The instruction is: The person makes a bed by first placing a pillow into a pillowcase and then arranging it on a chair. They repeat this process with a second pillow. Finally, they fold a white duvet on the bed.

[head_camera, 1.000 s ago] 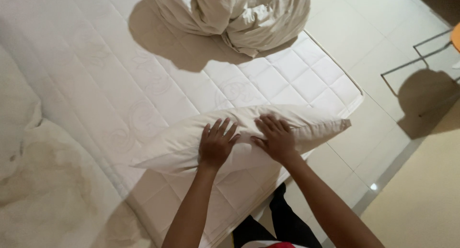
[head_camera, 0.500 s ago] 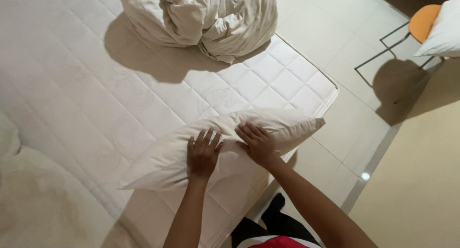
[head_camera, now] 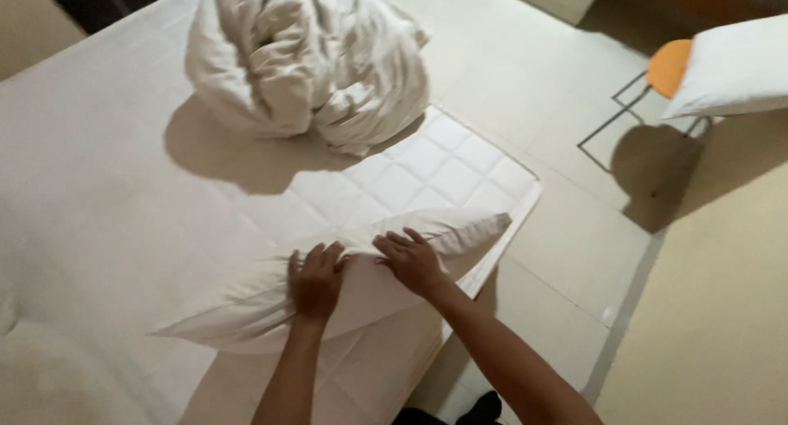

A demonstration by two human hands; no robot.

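A white pillow (head_camera: 246, 306) lies along the near edge of a quilted white mattress (head_camera: 115, 195). My left hand (head_camera: 314, 280) presses flat on the pillow's middle with fingers spread. My right hand (head_camera: 413, 261) rests beside it, fingers curled onto the pillow's upper seam. Both palms touch the pillowcase; neither lifts it.
A bunched white duvet (head_camera: 304, 59) sits at the far side of the mattress. Tiled floor (head_camera: 566, 228) lies to the right. An orange chair (head_camera: 666, 68) with a metal frame carries another white pillow (head_camera: 735, 68) at the upper right.
The view has shifted, so the duvet and the chair with its pillow show more fully. My hands stay on the pillow, pressed slightly closer together.
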